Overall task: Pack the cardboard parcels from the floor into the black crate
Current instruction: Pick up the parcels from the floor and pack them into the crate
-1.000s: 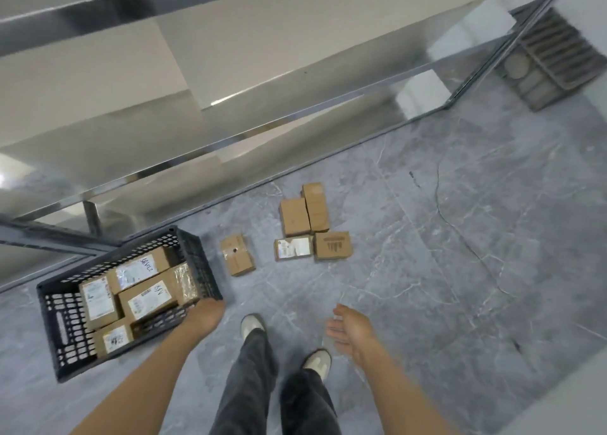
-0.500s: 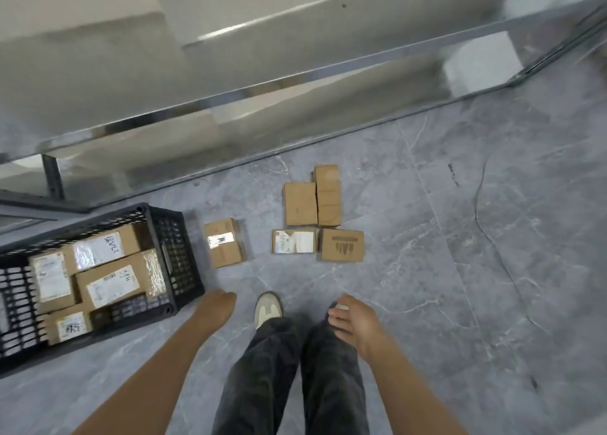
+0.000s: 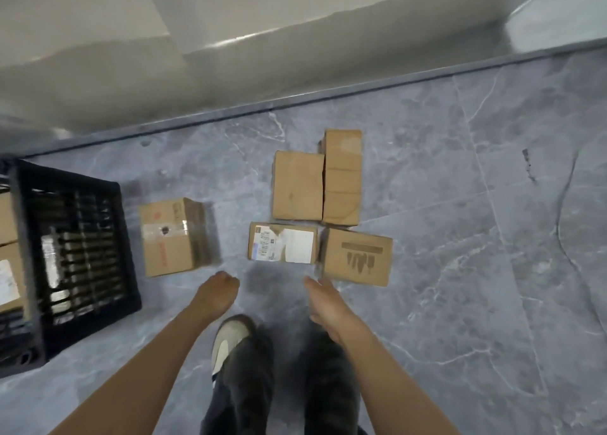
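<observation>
Several cardboard parcels lie on the grey marble floor. A taped parcel (image 3: 167, 237) with red print sits alone beside the black crate (image 3: 82, 257) at the left edge. Further right lie a white-labelled parcel (image 3: 283, 247), a parcel with a dark printed logo (image 3: 356, 257), a plain parcel (image 3: 297, 189) and a tall plain parcel (image 3: 343, 178), all close together. The crate holds labelled parcels, mostly cut off by the frame. My left hand (image 3: 216, 293) hangs empty with loosely curled fingers just below the taped parcel. My right hand (image 3: 325, 303) reaches out with straight fingers toward the logo parcel, touching nothing.
A shiny metal wall base with a dark skirting strip (image 3: 295, 101) runs across the back of the floor. My legs in dark trousers and a light shoe (image 3: 230, 339) stand between my arms. Bare floor stretches to the right.
The view has dropped and come closer to the parcels. Both hands have moved forward toward them. The crate has slid to the left edge of the view.
</observation>
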